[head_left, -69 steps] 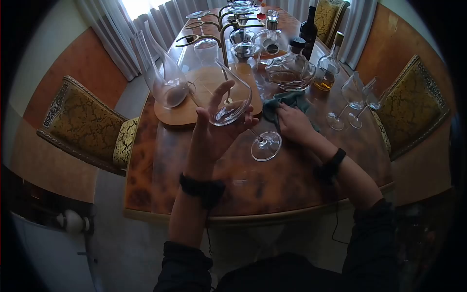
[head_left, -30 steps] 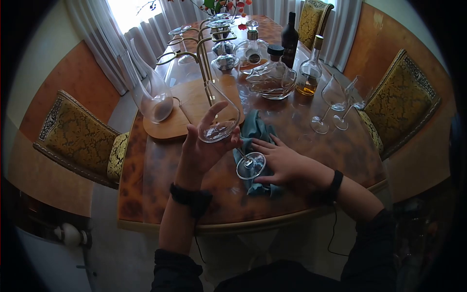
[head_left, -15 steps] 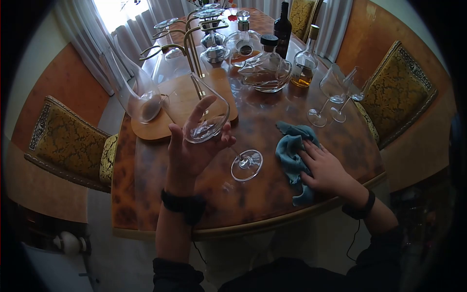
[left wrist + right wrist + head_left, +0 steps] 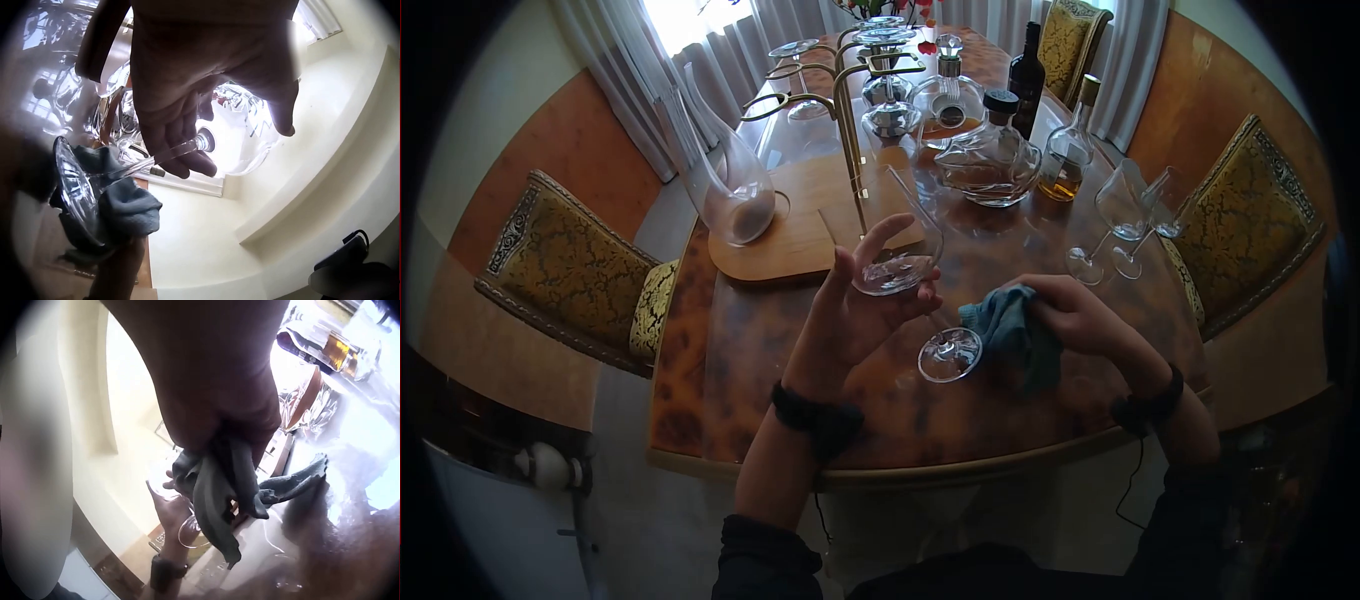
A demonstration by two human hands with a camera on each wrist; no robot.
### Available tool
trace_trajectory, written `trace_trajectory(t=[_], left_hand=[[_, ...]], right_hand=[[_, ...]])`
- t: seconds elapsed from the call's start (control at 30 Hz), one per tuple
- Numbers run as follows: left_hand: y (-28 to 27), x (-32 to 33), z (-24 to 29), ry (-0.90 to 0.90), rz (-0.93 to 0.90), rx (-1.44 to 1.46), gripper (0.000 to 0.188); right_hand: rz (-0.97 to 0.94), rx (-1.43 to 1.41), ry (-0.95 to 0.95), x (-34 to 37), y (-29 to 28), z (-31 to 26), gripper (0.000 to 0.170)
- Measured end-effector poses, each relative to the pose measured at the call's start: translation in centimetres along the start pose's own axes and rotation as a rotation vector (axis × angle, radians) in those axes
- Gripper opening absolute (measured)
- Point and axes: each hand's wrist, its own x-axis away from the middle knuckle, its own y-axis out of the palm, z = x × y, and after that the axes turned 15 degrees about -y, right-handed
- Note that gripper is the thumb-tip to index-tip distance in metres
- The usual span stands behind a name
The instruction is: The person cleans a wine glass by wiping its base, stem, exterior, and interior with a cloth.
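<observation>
A left hand (image 4: 840,325), thumb and forefinger spread, other fingers curled round the stem, holds a clear, round-bowled wine glass (image 4: 897,282) tilted at centre frame. A right hand (image 4: 1085,315) pinches a soft, crumpled teal cloth (image 4: 1008,328) beside its circular foot. Wiping appears under way, its finish impossible to judge; the glass is not yet set down. Two stemmed glasses (image 4: 1122,203) stand at right on glossy, mottled brown wood (image 4: 745,350), whether wiped unclear.
</observation>
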Motion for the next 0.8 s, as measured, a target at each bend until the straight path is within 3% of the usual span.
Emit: trace_trajectory(t=[0.07,0.1,0.17,0.2,0.27,0.4,0.53,0.6,0.77,0.8], left_hand=[[-0.5,-0.1,-0.1,0.011,-0.085,0.202,0.097],[-0.3,0.0,-0.1,0.013,-0.079,0.194,0.097],[0.1,0.0,-0.1,0.046,0.077,0.082,0.104],[0.3,-0.1,-0.1,0.048,0.082,0.074,0.104],[0.8,-0.2,-0.2,0.005,0.09,-0.022,0.105],[2.0,-0.3,-0.2,-0.028,0.118,-0.201,0.109],[1.9,0.2,-0.1,-0.017,0.076,-0.224,0.116],[2.1,0.3,-0.4,0.038,0.1,-0.159,0.117],[2.6,-0.2,-1.4,0.229,0.179,-0.033,0.119],[2.4,-0.2,-1.5,0.226,0.179,-0.034,0.119]], right_hand=[[0.341,-0.601,0.124,-1.7,-0.4,0.5,0.033],[0.336,-0.607,0.117,-2.4,0.0,0.8,0.033],[0.325,-1.228,0.212,-3.7,2.0,2.1,0.039],[0.246,-1.247,0.139,-3.6,3.5,4.4,0.051],[0.268,-1.221,0.13,-3.3,5.7,4.2,0.05],[0.248,-0.913,0.127,-2.6,5.3,3.7,0.036],[0.296,-0.86,0.127,-2.9,4.9,2.2,0.034],[0.294,-0.75,0.329,-3.2,6.1,0.6,0.04],[0.279,-1.076,0.365,-2.1,7.3,0.2,0.035],[0.197,-1.112,0.4,-1.8,7.7,1.7,0.033]])
